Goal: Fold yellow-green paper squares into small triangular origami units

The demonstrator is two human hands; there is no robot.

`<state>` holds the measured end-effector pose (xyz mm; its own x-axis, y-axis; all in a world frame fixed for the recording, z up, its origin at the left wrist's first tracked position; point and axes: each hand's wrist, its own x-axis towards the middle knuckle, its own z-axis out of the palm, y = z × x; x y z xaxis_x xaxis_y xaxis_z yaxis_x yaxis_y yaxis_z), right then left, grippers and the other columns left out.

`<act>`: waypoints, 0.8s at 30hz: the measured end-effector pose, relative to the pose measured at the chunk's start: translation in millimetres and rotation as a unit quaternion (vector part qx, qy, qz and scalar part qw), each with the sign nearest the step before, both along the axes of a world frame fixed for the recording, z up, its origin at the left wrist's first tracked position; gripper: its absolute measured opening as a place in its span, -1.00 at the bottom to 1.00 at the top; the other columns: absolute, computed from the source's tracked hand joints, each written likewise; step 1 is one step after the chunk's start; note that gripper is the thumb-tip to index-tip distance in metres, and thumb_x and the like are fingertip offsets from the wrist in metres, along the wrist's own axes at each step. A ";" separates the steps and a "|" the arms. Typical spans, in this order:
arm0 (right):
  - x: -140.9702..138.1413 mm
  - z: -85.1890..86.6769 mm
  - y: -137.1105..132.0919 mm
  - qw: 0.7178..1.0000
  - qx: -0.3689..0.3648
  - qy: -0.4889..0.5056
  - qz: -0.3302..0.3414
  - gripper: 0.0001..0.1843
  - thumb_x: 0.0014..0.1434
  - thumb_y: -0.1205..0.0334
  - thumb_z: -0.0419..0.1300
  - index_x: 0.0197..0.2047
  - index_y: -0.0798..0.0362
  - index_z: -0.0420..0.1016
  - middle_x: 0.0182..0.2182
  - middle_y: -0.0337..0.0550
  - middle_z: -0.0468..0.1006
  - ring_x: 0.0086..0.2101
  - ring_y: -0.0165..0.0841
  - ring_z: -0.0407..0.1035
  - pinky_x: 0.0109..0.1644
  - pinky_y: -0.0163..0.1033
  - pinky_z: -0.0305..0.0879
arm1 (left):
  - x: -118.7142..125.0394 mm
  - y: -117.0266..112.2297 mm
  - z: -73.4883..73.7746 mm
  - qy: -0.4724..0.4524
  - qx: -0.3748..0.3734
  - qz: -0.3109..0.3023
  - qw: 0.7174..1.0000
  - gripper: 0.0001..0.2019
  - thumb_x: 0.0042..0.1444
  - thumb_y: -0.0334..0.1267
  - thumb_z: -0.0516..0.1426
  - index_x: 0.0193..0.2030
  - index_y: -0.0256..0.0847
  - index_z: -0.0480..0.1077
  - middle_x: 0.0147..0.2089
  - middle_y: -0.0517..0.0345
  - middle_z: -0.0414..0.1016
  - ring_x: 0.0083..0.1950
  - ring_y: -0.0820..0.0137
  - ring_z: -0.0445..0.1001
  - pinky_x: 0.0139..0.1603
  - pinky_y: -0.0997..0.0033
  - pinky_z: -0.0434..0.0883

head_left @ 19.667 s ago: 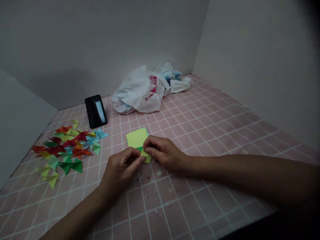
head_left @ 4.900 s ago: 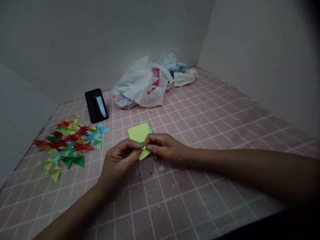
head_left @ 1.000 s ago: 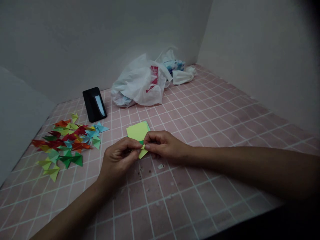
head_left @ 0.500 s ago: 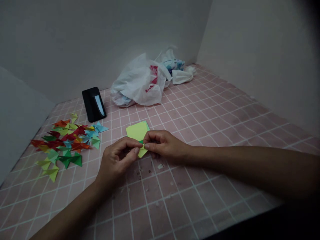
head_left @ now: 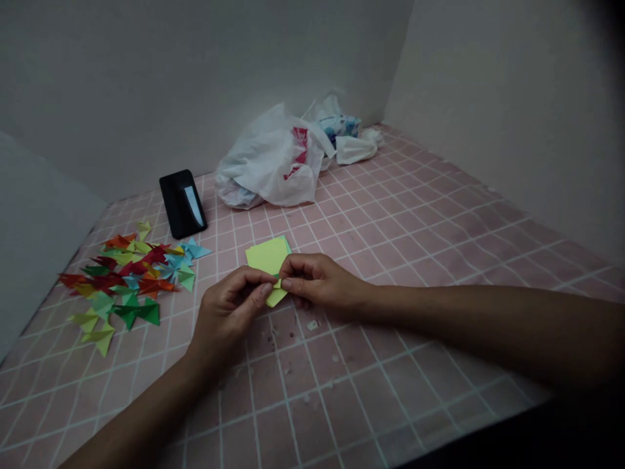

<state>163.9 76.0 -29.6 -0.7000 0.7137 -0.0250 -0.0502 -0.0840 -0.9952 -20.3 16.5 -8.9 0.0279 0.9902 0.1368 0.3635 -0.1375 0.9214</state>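
Observation:
Between my two hands is a small folded piece of yellow origami paper (head_left: 277, 297), its lower part showing below the fingertips. My left hand (head_left: 233, 301) pinches its left side between thumb and forefinger. On the other side, my right hand (head_left: 319, 281) grips the paper with thumb and bent fingers. Just behind the hands lies a stack of square paper sheets (head_left: 267, 255), yellow on top with a green edge peeking out. Many folded paper figures (head_left: 131, 311) in red, orange, yellow, green and blue are heaped to the left.
A black phone (head_left: 181, 205) lies behind the paper figures. White plastic bags (head_left: 273, 159) and a blue-patterned packet (head_left: 344, 125) sit toward the back wall. Small white scraps (head_left: 312, 325) dot the pink checked surface (head_left: 390, 404) near my hands.
My left thumb has moved up and closer to the forefinger, pressing on the yellow paper. My right hand stays nearly in place, and everything else is the same.

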 end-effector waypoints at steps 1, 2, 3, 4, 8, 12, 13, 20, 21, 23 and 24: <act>0.1 0.0 -0.1 1.000 0.002 -0.001 -0.001 -0.89 0.23 0.35 0.15 -0.35 0.07 0.31 -0.61 -0.38 0.32 -0.58 -0.51 0.20 -0.50 -0.35 0.07 | 0.0 0.0 -0.5 -0.007 -0.006 0.004 1.000 -0.96 0.15 -0.29 0.24 -0.26 -0.13 0.55 -0.32 0.23 0.59 -0.31 0.46 0.52 -0.29 0.53 0.43; 0.1 0.0 -0.1 1.000 0.004 -0.002 -0.002 -0.89 0.23 0.34 0.15 -0.35 0.07 0.31 -0.61 -0.38 0.33 -0.58 -0.51 0.20 -0.50 -0.36 0.07 | 0.0 0.0 -0.8 -0.011 -0.008 0.006 1.000 -0.95 0.14 -0.29 0.25 -0.25 -0.13 0.55 -0.32 0.23 0.60 -0.32 0.46 0.53 -0.30 0.53 0.43; 0.2 -0.1 -0.1 1.000 0.006 -0.003 -0.002 -0.89 0.23 0.34 0.15 -0.35 0.07 0.32 -0.61 -0.38 0.33 -0.58 -0.51 0.20 -0.50 -0.36 0.07 | 0.0 0.1 -0.9 -0.011 -0.008 0.009 1.000 -0.95 0.13 -0.30 0.26 -0.26 -0.13 0.55 -0.33 0.23 0.60 -0.33 0.46 0.53 -0.31 0.53 0.43; 0.2 -0.2 0.0 1.000 0.005 -0.002 -0.003 -0.89 0.23 0.33 0.15 -0.36 0.07 0.32 -0.61 -0.38 0.32 -0.58 -0.51 0.19 -0.50 -0.36 0.06 | 0.0 0.2 -0.7 -0.007 -0.005 0.008 1.000 -0.96 0.13 -0.31 0.26 -0.27 -0.14 0.55 -0.34 0.23 0.59 -0.33 0.46 0.52 -0.31 0.53 0.43; -0.1 -1.0 0.3 1.000 0.003 -0.002 -0.004 -0.89 0.22 0.32 0.15 -0.36 0.07 0.32 -0.62 -0.38 0.32 -0.59 -0.52 0.19 -0.51 -0.36 0.06 | 0.5 0.2 2.3 0.023 0.017 -0.003 1.000 -0.96 0.13 -0.33 0.24 -0.32 -0.17 0.56 -0.35 0.21 0.58 -0.32 0.45 0.51 -0.30 0.51 0.41; -0.8 -0.9 0.1 1.000 -0.004 -0.001 -0.005 -0.89 0.21 0.32 0.15 -0.36 0.06 0.31 -0.62 -0.39 0.30 -0.60 -0.51 0.17 -0.52 -0.36 0.05 | 1.1 0.0 2.7 0.017 0.010 0.007 1.000 -0.96 0.14 -0.32 0.25 -0.28 -0.15 0.56 -0.32 0.22 0.60 -0.31 0.45 0.53 -0.29 0.51 0.42; -0.8 -0.7 0.0 1.000 -0.003 0.001 -0.007 -0.89 0.20 0.31 0.15 -0.36 0.06 0.31 -0.62 -0.39 0.30 -0.60 -0.51 0.17 -0.52 -0.36 0.05 | 1.0 0.1 2.3 0.012 0.007 0.008 1.000 -0.95 0.14 -0.32 0.25 -0.26 -0.14 0.57 -0.31 0.23 0.61 -0.30 0.44 0.54 -0.29 0.51 0.43; -0.5 -1.1 -0.4 1.000 0.014 0.001 -0.005 -0.88 0.21 0.28 0.16 -0.36 0.07 0.32 -0.61 -0.37 0.32 -0.58 -0.51 0.20 -0.50 -0.35 0.06 | 1.0 1.1 1.1 0.025 0.038 -0.010 0.999 -0.94 0.13 -0.36 0.25 -0.29 -0.15 0.58 -0.32 0.22 0.59 -0.29 0.44 0.53 -0.26 0.50 0.42; -0.5 -1.4 -0.4 1.000 0.016 0.000 -0.003 -0.89 0.21 0.29 0.16 -0.36 0.07 0.32 -0.61 -0.37 0.32 -0.58 -0.51 0.20 -0.50 -0.35 0.06 | 1.2 1.0 0.9 0.023 0.037 -0.008 0.999 -0.94 0.12 -0.36 0.25 -0.30 -0.15 0.57 -0.32 0.22 0.59 -0.30 0.44 0.53 -0.26 0.49 0.42; -0.4 -1.6 -0.5 1.000 0.018 -0.002 -0.001 -0.89 0.21 0.29 0.15 -0.36 0.07 0.32 -0.62 -0.37 0.32 -0.59 -0.50 0.19 -0.50 -0.35 0.05 | 1.6 0.7 0.3 0.017 0.031 -0.003 0.999 -0.95 0.12 -0.36 0.25 -0.31 -0.15 0.57 -0.33 0.22 0.58 -0.30 0.44 0.52 -0.27 0.49 0.42; -0.3 -1.4 -0.5 1.000 0.020 -0.002 0.000 -0.89 0.21 0.29 0.15 -0.36 0.07 0.32 -0.62 -0.37 0.31 -0.59 -0.50 0.18 -0.50 -0.35 0.05 | 1.7 0.4 0.0 0.012 0.025 0.000 1.000 -0.95 0.12 -0.36 0.25 -0.31 -0.16 0.56 -0.34 0.22 0.57 -0.30 0.44 0.52 -0.27 0.49 0.41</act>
<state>163.6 75.5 -31.0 -0.6993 0.7149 0.0003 -0.0457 -0.0443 -0.9980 -18.6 16.9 -8.9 0.0324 0.9821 0.1855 0.3855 -0.1835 0.9043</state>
